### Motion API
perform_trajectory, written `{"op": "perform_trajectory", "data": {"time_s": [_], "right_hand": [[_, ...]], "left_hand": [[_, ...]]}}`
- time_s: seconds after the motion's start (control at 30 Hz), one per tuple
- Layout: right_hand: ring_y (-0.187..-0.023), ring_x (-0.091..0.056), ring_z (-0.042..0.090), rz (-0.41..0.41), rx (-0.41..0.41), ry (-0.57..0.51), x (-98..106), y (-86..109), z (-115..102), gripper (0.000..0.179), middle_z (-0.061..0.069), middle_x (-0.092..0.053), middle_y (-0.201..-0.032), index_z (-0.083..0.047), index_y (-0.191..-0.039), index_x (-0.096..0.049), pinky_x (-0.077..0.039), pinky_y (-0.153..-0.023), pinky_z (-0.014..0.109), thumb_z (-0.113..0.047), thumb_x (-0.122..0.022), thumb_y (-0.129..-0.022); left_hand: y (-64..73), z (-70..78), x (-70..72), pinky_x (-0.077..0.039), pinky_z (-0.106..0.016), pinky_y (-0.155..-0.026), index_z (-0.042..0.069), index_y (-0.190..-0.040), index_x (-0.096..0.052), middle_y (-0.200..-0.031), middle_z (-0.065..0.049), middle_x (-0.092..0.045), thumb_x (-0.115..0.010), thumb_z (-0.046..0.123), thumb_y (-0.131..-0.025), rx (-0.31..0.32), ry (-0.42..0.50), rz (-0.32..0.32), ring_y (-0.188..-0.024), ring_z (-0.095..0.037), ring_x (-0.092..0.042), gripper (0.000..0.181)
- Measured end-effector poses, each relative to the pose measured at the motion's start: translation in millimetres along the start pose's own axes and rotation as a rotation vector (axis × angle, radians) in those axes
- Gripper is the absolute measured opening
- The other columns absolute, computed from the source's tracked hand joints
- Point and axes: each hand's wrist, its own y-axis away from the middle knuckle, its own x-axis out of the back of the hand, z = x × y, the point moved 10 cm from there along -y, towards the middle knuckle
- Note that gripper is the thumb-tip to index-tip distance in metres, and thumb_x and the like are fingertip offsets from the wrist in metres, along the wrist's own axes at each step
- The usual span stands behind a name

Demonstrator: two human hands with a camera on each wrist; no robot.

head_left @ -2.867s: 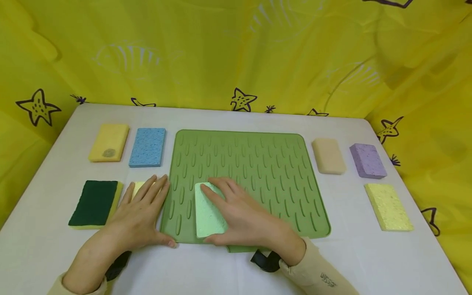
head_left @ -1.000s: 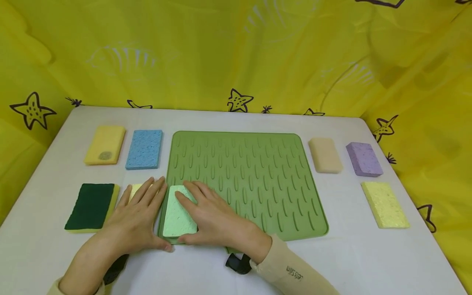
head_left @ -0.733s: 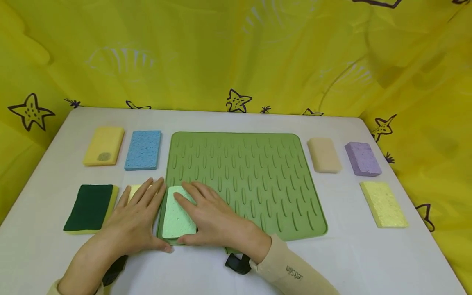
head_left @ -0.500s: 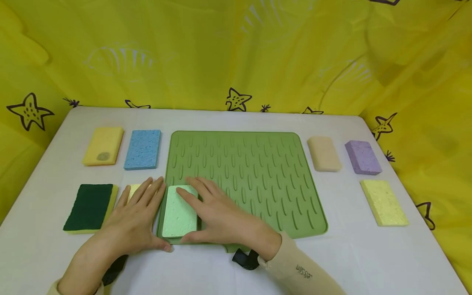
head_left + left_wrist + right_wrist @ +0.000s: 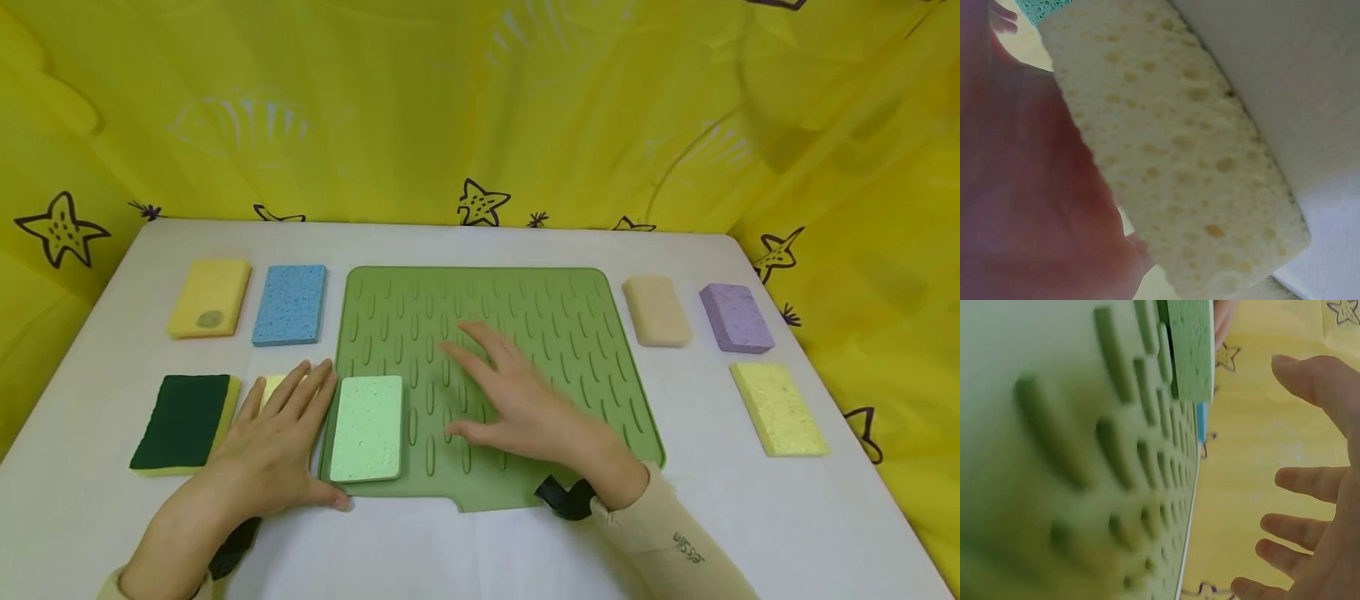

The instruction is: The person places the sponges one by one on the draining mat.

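Observation:
A mint-green sponge (image 5: 367,429) lies flat on the left front part of the green ridged mat (image 5: 510,333). My right hand (image 5: 517,404) hovers over the mat to the right of that sponge, apart from it, fingers spread and nothing held. In the right wrist view the mint sponge (image 5: 1192,350) stands clear of the spread fingers. My left hand (image 5: 273,442) lies with straight fingers over a pale yellow sponge (image 5: 273,385), its thumb near the mat's front left corner. Most of that sponge is hidden in the head view; the left wrist view shows the sponge's porous side (image 5: 1172,144) beside the palm.
Left on the white table are a yellow sponge (image 5: 210,296), a blue sponge (image 5: 290,304) and a dark green scouring sponge (image 5: 180,421). At the right lie a beige sponge (image 5: 656,311), a purple sponge (image 5: 737,318) and a light yellow sponge (image 5: 778,408). A yellow curtain (image 5: 405,108) hangs behind.
The mint-green sponge slid left across the mat under my right hand. That hand then let go of it and moved up and to the right. My left hand stayed in place.

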Motion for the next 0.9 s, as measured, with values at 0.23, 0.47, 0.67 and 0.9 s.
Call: {"op": "perform_trajectory", "data": {"time_s": [0.23, 0.47, 0.67, 0.9], "right_hand": [[-0.152, -0.019, 0.031, 0.063, -0.028, 0.023, 20, 18.2, 26, 0.084, 0.008, -0.016, -0.166, -0.014, -0.154, -0.034, -0.030, -0.119, 0.054, -0.043, -0.075, -0.087], [-0.150, -0.021, 0.033, 0.099, -0.088, 0.038, 40, 33.9, 53, 0.082, 0.012, -0.020, -0.163, -0.013, -0.153, -0.036, -0.033, -0.117, 0.055, -0.037, -0.076, -0.086], [-0.149, -0.023, 0.035, 0.135, -0.105, 0.093, 54, 44.8, 70, 0.081, 0.015, -0.023, -0.162, -0.011, -0.152, -0.036, -0.036, -0.114, 0.056, -0.034, -0.077, -0.086], [-0.147, -0.026, 0.039, 0.160, -0.134, 0.150, 66, 53.6, 88, 0.081, 0.018, -0.026, -0.160, -0.009, -0.151, -0.039, -0.031, -0.114, 0.064, -0.032, -0.079, -0.084]], "left_hand": [[-0.7, 0.2, 0.3, -0.011, -0.071, -0.115, 0.002, -0.158, -0.018, -0.165, -0.017, -0.017, -0.065, 0.092, -0.048, 0.000, 0.005, -0.001, -0.151, -0.040, -0.014, 0.150], [-0.1, -0.1, -0.2, -0.011, -0.071, -0.115, 0.003, -0.158, -0.018, -0.165, -0.016, -0.017, -0.064, 0.093, -0.048, 0.004, 0.014, -0.003, -0.151, -0.040, -0.014, 0.150], [-0.6, -0.2, -0.6, -0.011, -0.071, -0.115, 0.003, -0.158, -0.018, -0.165, -0.016, -0.017, -0.065, 0.093, -0.048, 0.005, 0.014, -0.002, -0.152, -0.040, -0.014, 0.150], [-0.3, -0.3, -1.4, -0.010, -0.071, -0.115, 0.003, -0.158, -0.018, -0.166, -0.016, -0.016, -0.063, 0.094, -0.047, 0.011, 0.017, -0.011, -0.152, -0.039, -0.013, 0.150]]}}
